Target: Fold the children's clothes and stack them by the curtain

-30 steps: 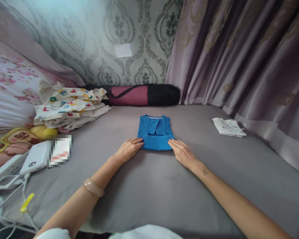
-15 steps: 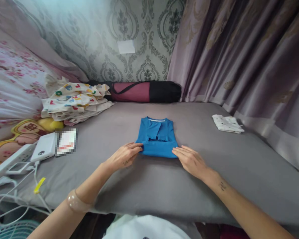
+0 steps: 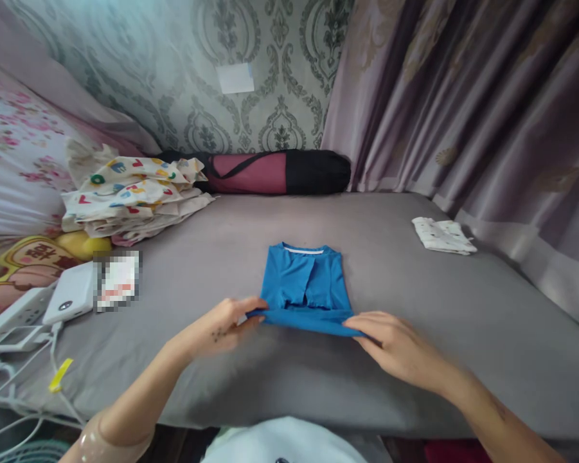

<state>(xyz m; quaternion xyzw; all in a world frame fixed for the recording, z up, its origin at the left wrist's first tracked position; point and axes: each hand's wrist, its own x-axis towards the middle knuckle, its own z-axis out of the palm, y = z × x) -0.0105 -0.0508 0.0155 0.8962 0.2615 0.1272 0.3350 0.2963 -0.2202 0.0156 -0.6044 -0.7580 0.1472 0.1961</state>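
A blue shirt (image 3: 299, 276), folded narrow, lies on the grey sheet with its white-trimmed neckline away from me. Its near edge is turned over into a band. At the left end of that band, my left hand (image 3: 224, 326) pinches the cloth between thumb and fingers. My right hand (image 3: 390, 344) grips the opposite end the same way, fingers on top and thumb beneath. Between the two hands the band is stretched taut and looks slightly raised. The shirt's sides meet at a slit in the middle.
A folded white cloth (image 3: 444, 236) lies to the right. At the back are a crumpled patterned cloth pile (image 3: 135, 193) and a maroon-and-black bag (image 3: 255, 172). A white power bank (image 3: 72, 292), power strip (image 3: 19, 315) and cables occupy the left edge.
Both hands have gone from lying along the shirt's folded edge to gripping its ends. The shirt has been drawn toward me and its near edge lifted. The view has shifted slightly.
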